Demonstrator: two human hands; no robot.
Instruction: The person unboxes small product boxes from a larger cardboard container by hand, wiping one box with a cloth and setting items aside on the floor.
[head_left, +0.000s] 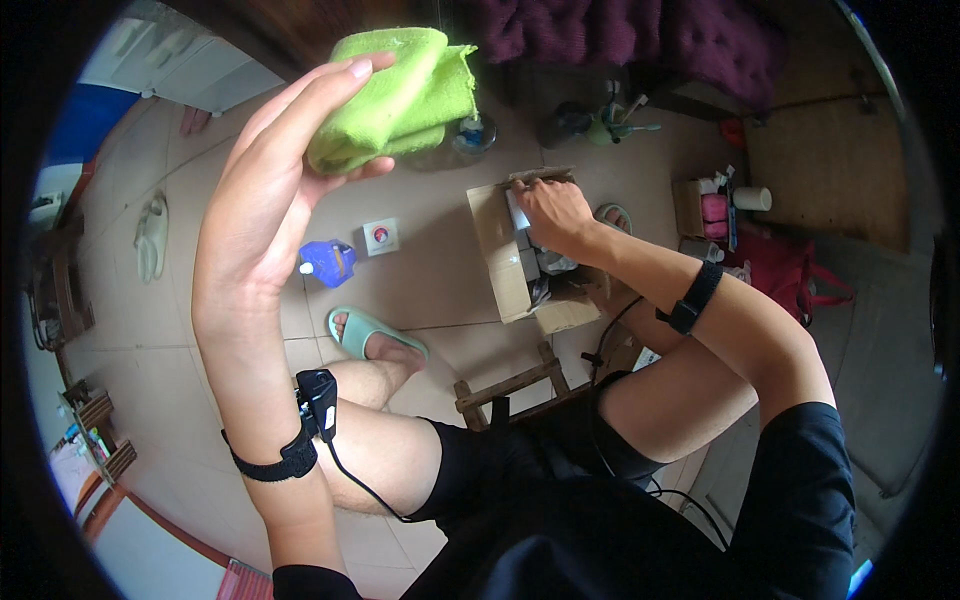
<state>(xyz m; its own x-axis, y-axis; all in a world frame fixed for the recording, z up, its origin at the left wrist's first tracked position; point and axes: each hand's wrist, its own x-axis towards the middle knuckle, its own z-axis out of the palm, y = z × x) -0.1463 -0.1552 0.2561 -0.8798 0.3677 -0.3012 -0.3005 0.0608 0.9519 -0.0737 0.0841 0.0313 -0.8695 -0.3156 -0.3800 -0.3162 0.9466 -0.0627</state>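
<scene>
A folded lime-green cloth (397, 97) is gripped between the thumb and fingers of my left hand (277, 157), raised at the upper left of the head view. My right hand (553, 208) reaches over an open cardboard box (499, 255) on the floor, its fingers at the box's far edge, by a white item (517, 210). Whether those fingers hold anything cannot be told. Small boxes and a clear plastic wrapping (556, 262) lie inside the box. Left of it on the tiles are a small white box (381, 236) with a round emblem and a blue pouch (328, 262) with a white cap.
A low wooden stool frame (510, 384) stands between my legs and the box. Beyond the box are a glass container (474, 136) and a green cup with toothbrushes (604, 129). To the right are a small carton (688, 210), a white roll (752, 199) and a red bag (780, 274).
</scene>
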